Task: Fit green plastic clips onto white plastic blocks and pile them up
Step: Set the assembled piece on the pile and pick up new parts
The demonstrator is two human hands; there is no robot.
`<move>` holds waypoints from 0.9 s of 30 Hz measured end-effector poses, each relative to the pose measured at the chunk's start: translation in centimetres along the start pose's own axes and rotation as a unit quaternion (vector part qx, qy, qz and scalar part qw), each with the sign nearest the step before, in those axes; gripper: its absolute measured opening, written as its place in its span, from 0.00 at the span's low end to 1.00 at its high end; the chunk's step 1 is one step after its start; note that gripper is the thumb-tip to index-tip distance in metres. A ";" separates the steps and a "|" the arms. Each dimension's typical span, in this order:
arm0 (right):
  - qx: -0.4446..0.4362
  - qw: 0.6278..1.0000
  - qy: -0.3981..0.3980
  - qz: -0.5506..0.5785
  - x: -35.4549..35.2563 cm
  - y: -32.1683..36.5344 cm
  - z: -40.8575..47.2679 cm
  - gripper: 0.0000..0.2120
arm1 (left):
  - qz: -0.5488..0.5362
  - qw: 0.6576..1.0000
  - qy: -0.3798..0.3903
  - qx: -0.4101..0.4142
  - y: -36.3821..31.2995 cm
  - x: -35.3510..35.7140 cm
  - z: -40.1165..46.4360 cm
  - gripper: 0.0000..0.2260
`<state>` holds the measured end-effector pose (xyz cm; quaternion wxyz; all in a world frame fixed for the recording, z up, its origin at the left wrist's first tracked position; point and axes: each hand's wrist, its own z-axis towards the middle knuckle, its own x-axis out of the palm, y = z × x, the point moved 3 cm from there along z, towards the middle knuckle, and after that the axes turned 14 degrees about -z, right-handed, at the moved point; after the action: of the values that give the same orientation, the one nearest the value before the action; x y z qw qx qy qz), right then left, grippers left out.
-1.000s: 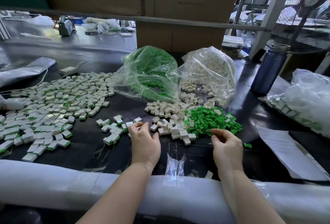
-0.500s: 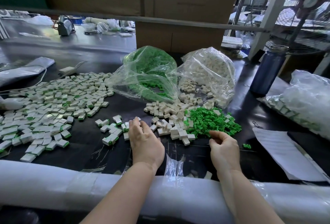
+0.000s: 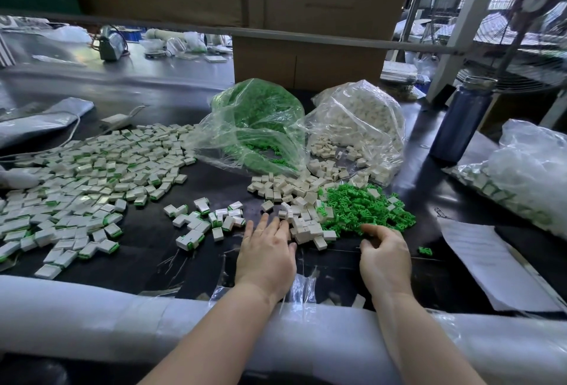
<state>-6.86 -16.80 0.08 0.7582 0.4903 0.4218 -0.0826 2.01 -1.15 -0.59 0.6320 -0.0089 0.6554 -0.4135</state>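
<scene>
A person's two bare forearms reach over a padded white table edge (image 3: 92,317) onto a dark worktop. The left hand (image 3: 265,249) lies flat, fingers straight, tips touching the near edge of a loose heap of white blocks (image 3: 294,197); it holds nothing. Just right of that heap, the right hand (image 3: 383,254) has its fingers curled at the near edge of the green clips (image 3: 365,208); whether it has pinched a clip cannot be told. Left of the heap sits a small scatter, then a wide spread of finished blocks (image 3: 92,176) showing green edges. Beyond the heap lie two open clear bags, one of green clips (image 3: 257,120), one of white blocks (image 3: 359,117). The step appears to be picking one of each part; isolating a single block and a single clip before lifting should prevent fumbling.
</scene>
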 end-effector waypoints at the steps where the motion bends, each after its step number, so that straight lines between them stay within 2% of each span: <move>1: -0.001 1.000 -0.006 -0.008 -0.1 0.0 0.0 0.13 | -0.006 1.000 0.004 0.008 -0.1 0.0 -0.1 0.23; 7: -0.028 0.999 0.003 -0.038 -0.1 0.2 -0.2 0.16 | -0.052 0.997 0.020 0.052 -0.5 0.2 -0.2 0.22; 11: -0.117 0.991 0.035 -0.056 0.4 1.1 -0.8 0.18 | -0.068 0.995 -0.008 0.072 -0.7 -0.1 -0.4 0.22; 15: -0.178 0.977 0.065 -0.099 1.1 1.8 -1.3 0.19 | -0.072 0.993 -0.039 0.079 -0.7 -0.4 -0.5 0.18; 18: -0.190 0.969 0.071 -0.139 1.3 1.8 -1.4 0.17 | -0.092 0.992 -0.047 0.076 -0.6 -0.7 -0.5 0.13; 23: -0.174 0.976 0.044 -0.126 0.9 1.9 -1.5 0.10 | -0.097 0.990 -0.052 0.085 -0.9 -0.8 -0.7 0.09; 27: -0.167 0.976 0.049 -0.129 1.0 1.9 -1.4 0.12 | -0.103 0.990 -0.042 0.085 -0.9 -0.8 -0.8 0.10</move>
<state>-6.03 -14.38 0.43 0.7905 0.3018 0.5263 -0.0839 1.04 -0.92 0.47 0.6111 -0.0400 0.5864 -0.5302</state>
